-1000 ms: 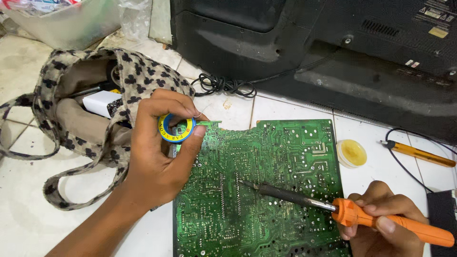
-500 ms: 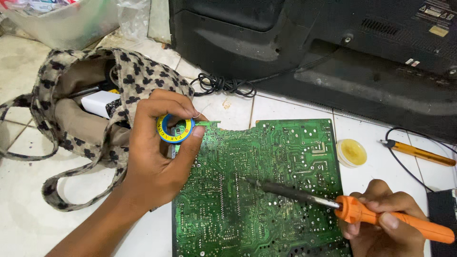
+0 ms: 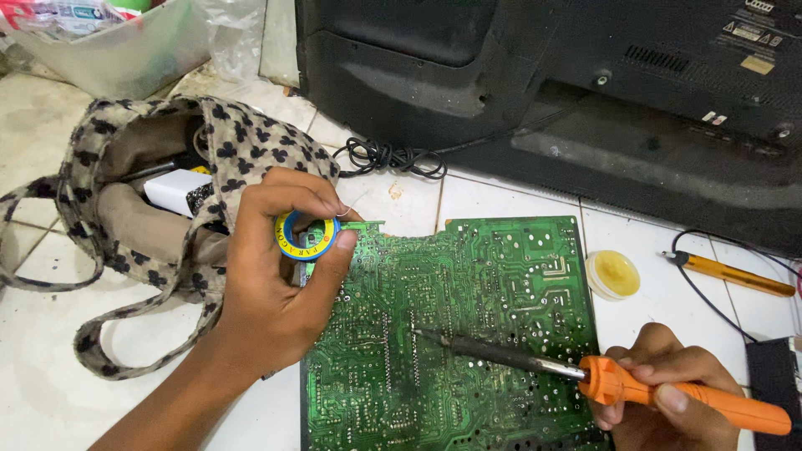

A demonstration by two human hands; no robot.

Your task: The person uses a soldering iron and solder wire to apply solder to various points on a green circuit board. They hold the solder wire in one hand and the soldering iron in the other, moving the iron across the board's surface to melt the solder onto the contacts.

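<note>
Head view: left hand [image 3: 276,292] pinching solder spool [image 3: 307,236] at circuit board [image 3: 493,334] top-left corner, right hand [image 3: 660,392] gripping orange soldering iron [image 3: 601,380], tip mid-board; risk judged: lingering tip lifting pads, bridging joints.

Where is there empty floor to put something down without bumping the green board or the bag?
Bare tile shows between the spotted bag and the left hand, at the bottom left. A smaller patch lies between the coiled black cord and the green circuit board. It is crowded on the right, round the yellow paste tin, the right hand and the soldering iron.
</note>
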